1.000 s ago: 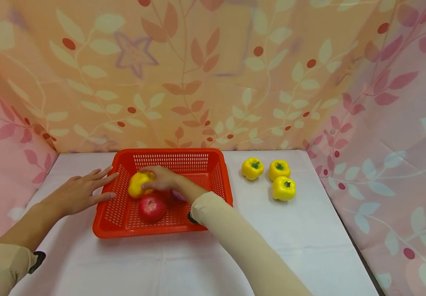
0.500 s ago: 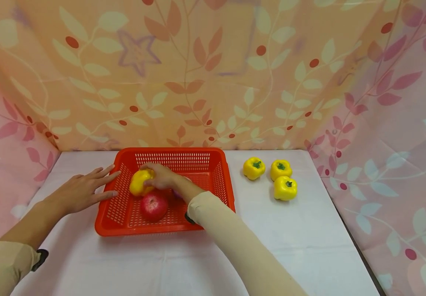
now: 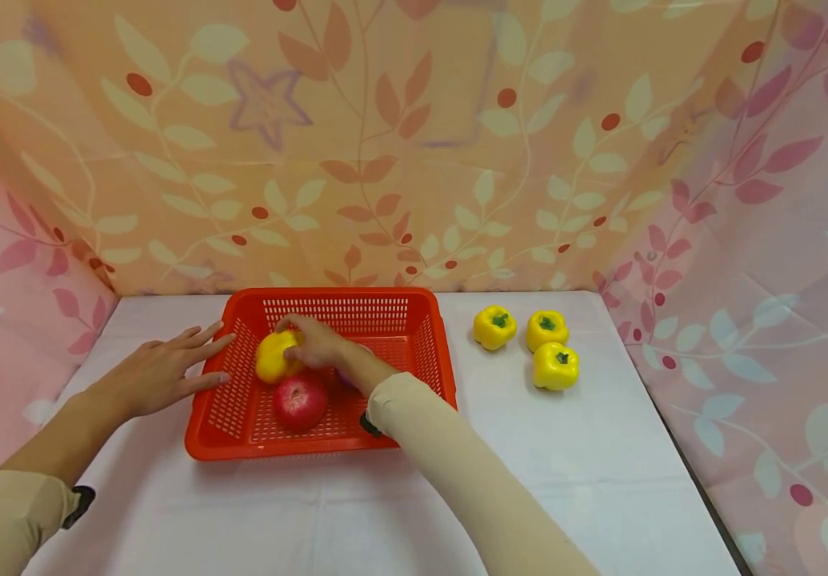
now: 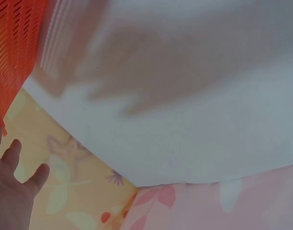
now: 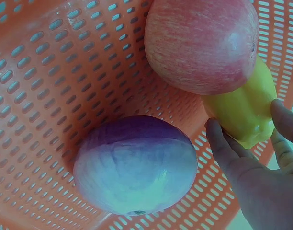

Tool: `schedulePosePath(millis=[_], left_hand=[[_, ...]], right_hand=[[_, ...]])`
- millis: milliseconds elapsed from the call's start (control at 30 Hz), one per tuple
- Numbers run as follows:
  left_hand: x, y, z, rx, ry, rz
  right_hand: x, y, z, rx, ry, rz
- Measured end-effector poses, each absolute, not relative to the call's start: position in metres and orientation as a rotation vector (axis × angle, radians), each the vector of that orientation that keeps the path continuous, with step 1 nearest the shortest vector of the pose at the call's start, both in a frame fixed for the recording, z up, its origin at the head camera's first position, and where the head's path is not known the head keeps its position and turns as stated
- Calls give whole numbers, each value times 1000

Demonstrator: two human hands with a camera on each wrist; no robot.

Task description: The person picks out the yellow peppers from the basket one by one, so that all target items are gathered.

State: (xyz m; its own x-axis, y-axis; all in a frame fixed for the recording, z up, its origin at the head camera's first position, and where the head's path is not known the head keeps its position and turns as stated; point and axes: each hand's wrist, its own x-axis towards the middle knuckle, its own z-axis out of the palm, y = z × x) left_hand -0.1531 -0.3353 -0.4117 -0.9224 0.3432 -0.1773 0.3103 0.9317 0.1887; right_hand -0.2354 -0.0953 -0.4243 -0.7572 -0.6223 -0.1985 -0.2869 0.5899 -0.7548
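Note:
A yellow bell pepper (image 3: 273,358) sits in the left part of a red plastic basket (image 3: 277,452). My right hand (image 3: 318,342) reaches over from the right and grips it, thumb on one side and fingers on the other, as the right wrist view shows. Right beside the pepper lies a red apple (image 3: 300,402), overlapping it in the right wrist view. A purple-and-white round vegetable like a turnip (image 5: 137,165) rests nearby in the basket; in the head view my right forearm mostly hides it. My left hand (image 3: 158,374) has its fingers spread at the basket's left rim.
Three yellow bell peppers (image 3: 494,327) with green stems stand on the white-covered table (image 3: 601,464), right of the basket. Floral curtains (image 3: 414,160) hang behind the table and at both sides.
My right hand and the pepper have shifted very slightly to the right within the basket. My left hand stays at the left rim, and the head view has shifted a little.

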Motion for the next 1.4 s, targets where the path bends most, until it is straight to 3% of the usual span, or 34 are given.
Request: schedulePosePath(millis=[467,967,1400], left_hand=[[-154,-335,-412,494,2879,224],[-152,-334,-412,517,2886,232],[-152,-333,-411,508,2876,235]], right_hand=[[-240,-46,-394,-911,2308,-1080],[-237,68,-373,-963,2206,-1220],[-234,147,-363,-701,2191,-1517]])
